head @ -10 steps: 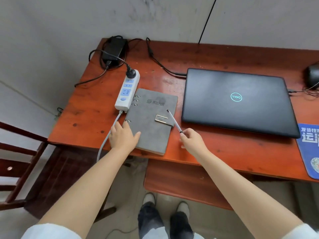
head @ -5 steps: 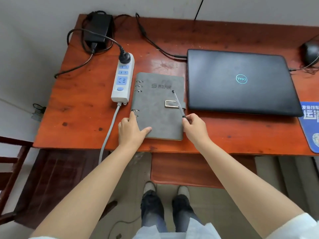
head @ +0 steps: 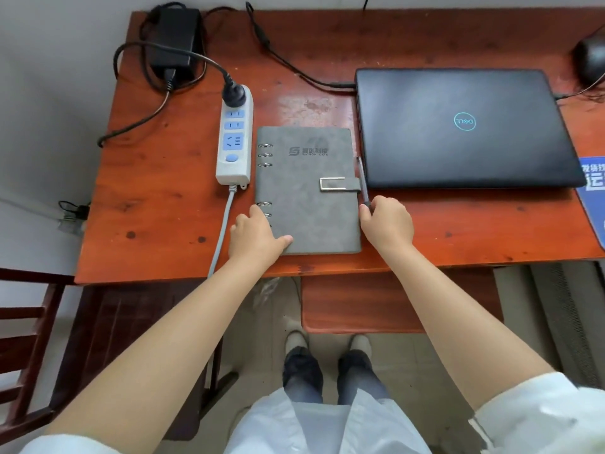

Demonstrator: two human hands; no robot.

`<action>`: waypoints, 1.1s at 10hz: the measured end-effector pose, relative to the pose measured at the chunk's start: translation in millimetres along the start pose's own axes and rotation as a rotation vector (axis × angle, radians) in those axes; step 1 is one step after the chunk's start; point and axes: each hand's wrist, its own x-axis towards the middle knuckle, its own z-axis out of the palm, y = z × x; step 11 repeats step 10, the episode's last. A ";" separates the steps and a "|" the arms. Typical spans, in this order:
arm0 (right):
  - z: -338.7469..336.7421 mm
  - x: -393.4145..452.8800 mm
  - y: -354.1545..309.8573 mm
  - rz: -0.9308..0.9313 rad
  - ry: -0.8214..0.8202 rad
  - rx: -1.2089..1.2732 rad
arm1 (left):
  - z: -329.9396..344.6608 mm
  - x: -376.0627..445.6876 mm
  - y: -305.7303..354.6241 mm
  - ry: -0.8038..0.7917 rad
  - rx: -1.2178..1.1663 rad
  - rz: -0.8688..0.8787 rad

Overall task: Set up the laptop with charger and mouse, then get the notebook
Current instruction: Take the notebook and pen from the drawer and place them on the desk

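Resting on the grey notebook's (head: 306,188) near-left corner, the left hand (head: 254,239) lies relaxed, fingers loosely spread; the right hand (head: 386,224), at the notebook's right edge, pinches a pen (head: 362,180). Right of the notebook, a closed black laptop (head: 458,129) reads "DELL".

Soft, even daylight is being spread.
Glare is being thrown off the desk (head: 304,106); edges are being bowed by wide-angle distortion.
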 end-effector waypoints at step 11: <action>-29.2 -11.1 7.7 -0.189 -0.040 0.141 | 29.1 11.6 33.2 0.010 0.217 0.404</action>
